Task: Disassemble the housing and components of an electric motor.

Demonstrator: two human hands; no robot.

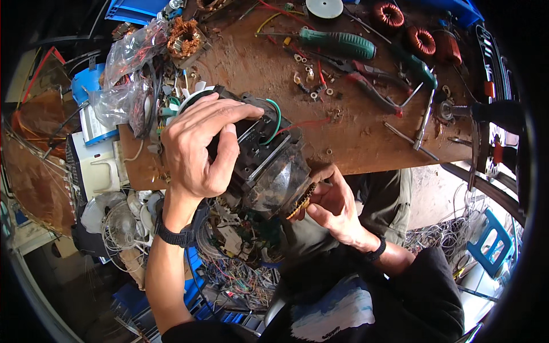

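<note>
A dirty black electric motor (280,186) is held tilted at the near edge of the workbench, over my lap. A green wire (278,117) loops up from its top, and a red wire runs off onto the bench. White fan blades (197,90) show at its far left end. My left hand (203,146) lies over the upper left side, fingers curved across the housing and thumb pressed down. My right hand (337,211) grips the lower right end beside a yellow-brown toothed rim (303,201); some of its fingers are hidden behind the motor.
On the brown workbench (240,63) lie a green-handled screwdriver (343,44), red-handled pliers (372,88), a T-handled wrench (424,123) and copper-wound ring coils (421,40). Plastic bags (134,57) crowd the left. Tangled wires (240,283) and scrap fill the floor below, with a blue stool (492,243) at right.
</note>
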